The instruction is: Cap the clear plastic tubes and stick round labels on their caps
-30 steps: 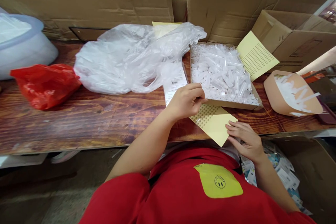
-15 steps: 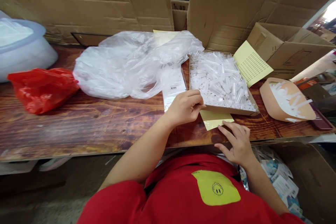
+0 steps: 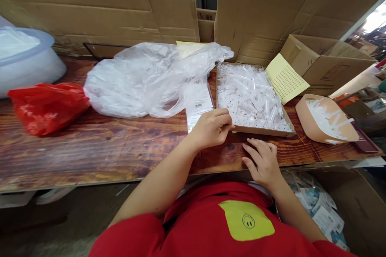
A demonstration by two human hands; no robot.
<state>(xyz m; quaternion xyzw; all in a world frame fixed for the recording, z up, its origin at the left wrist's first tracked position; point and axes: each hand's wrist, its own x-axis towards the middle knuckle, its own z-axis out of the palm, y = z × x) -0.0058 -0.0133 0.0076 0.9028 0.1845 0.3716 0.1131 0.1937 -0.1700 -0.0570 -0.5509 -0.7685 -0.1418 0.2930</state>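
My left hand [image 3: 212,128] is closed in a pinch at the near left edge of a shallow cardboard tray [image 3: 262,130]. The tray is heaped with small clear plastic tubes [image 3: 250,94]. Just in front of it, my right hand [image 3: 261,162] rests on the wooden table [image 3: 120,148], fingers spread and holding nothing. Only a thin strip of a yellow sheet shows beneath the tray's near edge. Another yellow sheet [image 3: 286,78], printed with rows of small marks, leans at the tray's far right corner.
Left of the tray lie a printed packet [image 3: 198,106], a crumpled clear plastic bag [image 3: 135,80] and a red bag [image 3: 46,106]. A large tub [image 3: 30,68] stands at far left. On the right are a peach bowl [image 3: 304,118] with plastic pieces and an open carton [image 3: 325,64].
The yellow sheet that stuck out in front of the tray is now almost wholly beneath it. My right hand has shifted slightly left and stays open; my left hand keeps its pinch.
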